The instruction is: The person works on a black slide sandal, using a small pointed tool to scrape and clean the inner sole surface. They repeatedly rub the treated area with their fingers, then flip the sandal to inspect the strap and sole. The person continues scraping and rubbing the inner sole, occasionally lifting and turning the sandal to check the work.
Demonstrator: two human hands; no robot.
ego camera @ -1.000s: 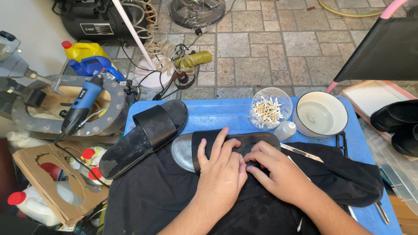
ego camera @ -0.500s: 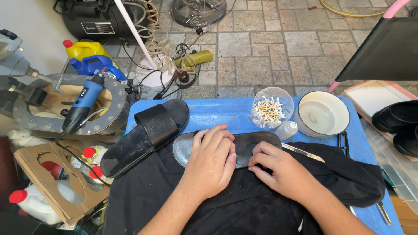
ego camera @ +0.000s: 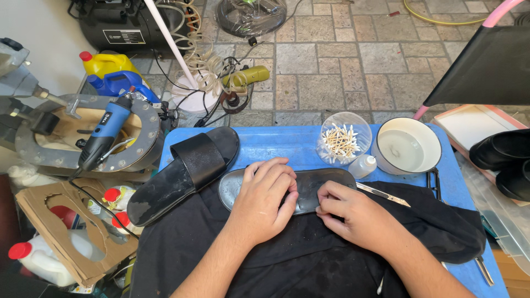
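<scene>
A flat dark sole piece (ego camera: 317, 182) lies sideways on a black cloth (ego camera: 309, 259) over a blue table (ego camera: 287, 140). My left hand (ego camera: 265, 201) presses flat on the middle of the sole, fingers spread. My right hand (ego camera: 353, 215) rests at the sole's near right edge, fingertips curled against it. A black slide sandal (ego camera: 185, 171) lies diagonally to the left, apart from both hands. A thin metal blade tool (ego camera: 386, 194) lies just right of my right hand.
A clear bowl of cotton swabs (ego camera: 343, 143), a small white bottle (ego camera: 363, 165) and a white bowl of water (ego camera: 407, 146) stand at the table's back right. A blue rotary tool (ego camera: 105, 132), jugs and cardboard crowd the left. Black shoes (ego camera: 505, 157) sit far right.
My left hand slid up from the cloth onto the sole. My right hand shifted right, uncovering more of the sole's right end.
</scene>
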